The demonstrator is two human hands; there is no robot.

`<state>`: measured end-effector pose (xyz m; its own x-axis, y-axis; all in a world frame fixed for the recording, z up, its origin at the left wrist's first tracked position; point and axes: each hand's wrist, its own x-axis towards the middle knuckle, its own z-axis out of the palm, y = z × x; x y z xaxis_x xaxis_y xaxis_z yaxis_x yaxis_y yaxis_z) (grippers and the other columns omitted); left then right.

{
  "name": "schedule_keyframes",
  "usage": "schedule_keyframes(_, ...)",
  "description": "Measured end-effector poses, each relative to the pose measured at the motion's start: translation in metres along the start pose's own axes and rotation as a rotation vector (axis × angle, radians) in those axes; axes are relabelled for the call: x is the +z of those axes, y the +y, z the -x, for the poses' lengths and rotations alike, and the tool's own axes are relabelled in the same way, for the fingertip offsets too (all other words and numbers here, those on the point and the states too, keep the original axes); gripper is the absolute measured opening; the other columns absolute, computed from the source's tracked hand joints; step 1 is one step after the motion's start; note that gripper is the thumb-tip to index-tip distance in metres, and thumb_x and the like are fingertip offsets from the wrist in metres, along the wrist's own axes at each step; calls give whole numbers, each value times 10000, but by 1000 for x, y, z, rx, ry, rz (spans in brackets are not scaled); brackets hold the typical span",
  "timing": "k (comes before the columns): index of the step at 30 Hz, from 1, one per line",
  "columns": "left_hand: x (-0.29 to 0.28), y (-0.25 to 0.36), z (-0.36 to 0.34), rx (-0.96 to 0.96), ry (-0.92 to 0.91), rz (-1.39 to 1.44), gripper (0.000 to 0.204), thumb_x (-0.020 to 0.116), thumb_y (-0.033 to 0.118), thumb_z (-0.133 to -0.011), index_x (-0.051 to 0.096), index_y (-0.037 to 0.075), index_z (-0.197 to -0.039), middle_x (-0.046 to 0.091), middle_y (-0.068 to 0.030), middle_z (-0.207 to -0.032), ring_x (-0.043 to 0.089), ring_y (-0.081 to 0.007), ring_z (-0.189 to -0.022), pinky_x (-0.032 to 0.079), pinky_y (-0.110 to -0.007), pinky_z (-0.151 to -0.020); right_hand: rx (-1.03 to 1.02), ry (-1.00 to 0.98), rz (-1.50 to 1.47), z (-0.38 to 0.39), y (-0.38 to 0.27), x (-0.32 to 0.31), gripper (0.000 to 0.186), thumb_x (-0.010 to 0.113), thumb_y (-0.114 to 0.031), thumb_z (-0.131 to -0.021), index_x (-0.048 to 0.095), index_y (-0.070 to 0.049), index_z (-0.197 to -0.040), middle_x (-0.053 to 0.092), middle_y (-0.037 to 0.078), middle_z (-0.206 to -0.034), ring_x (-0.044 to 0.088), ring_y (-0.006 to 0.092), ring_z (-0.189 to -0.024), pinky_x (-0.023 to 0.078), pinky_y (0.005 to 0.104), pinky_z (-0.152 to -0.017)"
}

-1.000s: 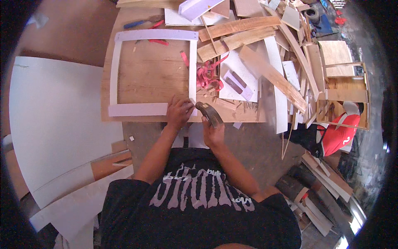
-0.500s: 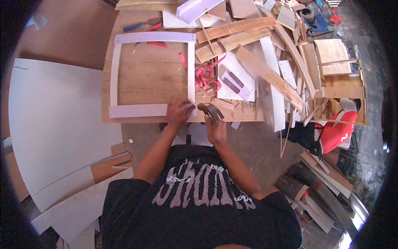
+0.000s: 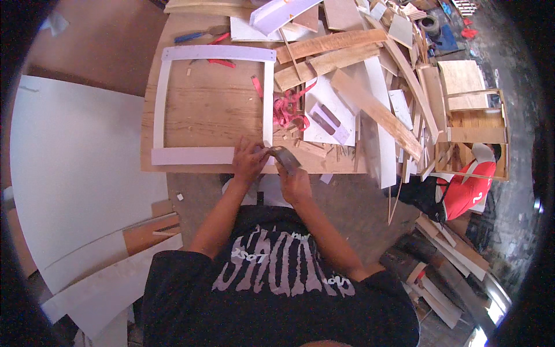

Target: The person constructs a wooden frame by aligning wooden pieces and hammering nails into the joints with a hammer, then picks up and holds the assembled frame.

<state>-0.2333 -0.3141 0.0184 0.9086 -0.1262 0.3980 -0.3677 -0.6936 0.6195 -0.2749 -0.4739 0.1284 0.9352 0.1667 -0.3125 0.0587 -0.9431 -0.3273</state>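
Observation:
A rectangular white wooden frame (image 3: 196,154) lies on the wooden workbench (image 3: 208,110), its near rail close to the bench's front edge. My left hand (image 3: 248,162) rests on the right end of that rail, fingers closed together at the corner; whatever they pinch is too small to make out. In my right hand (image 3: 296,186) is a hammer (image 3: 286,159), gripped by its handle. The hammer's head is right beside my left fingertips, over the frame's near right corner. Whether it touches them or the wood, I cannot tell.
Tangled red strap (image 3: 284,110) and a slotted white piece (image 3: 329,122) lie right of the frame. Wood boards (image 3: 376,113) pile up beyond. Pliers with red handles (image 3: 221,62) lie by the far rail. At right, a person in red (image 3: 471,188) bends beside an open wooden cabinet (image 3: 474,135).
My right hand has brought the hammer slightly left, so its head is now at my left fingertips. My left hand stays at the frame's corner.

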Motion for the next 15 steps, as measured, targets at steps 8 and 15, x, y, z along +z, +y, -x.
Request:
schedule_keyframes(8, 9, -5, 1, -49, -74, -39, 96, 748, 266, -813, 761, 230, -901, 646, 19, -913, 638, -183, -923, 271, -519, -1179, -144, 360, -406, 5, 3, 13, 257, 568, -191, -1000, 648, -38, -1191, 682, 210, -918, 668, 372, -792, 520, 444, -721)
schedule_keyframes(15, 6, -5, 3, -50, -73, -54, 95, 734, 294, -827, 760, 235, -896, 662, 11, -906, 654, -176, -901, 261, -517, -1181, -67, 382, -508, 3, -5, 9, 292, 551, -210, -1005, 646, -40, -1223, 667, 236, -1134, 679, 371, -957, 532, 459, -783)
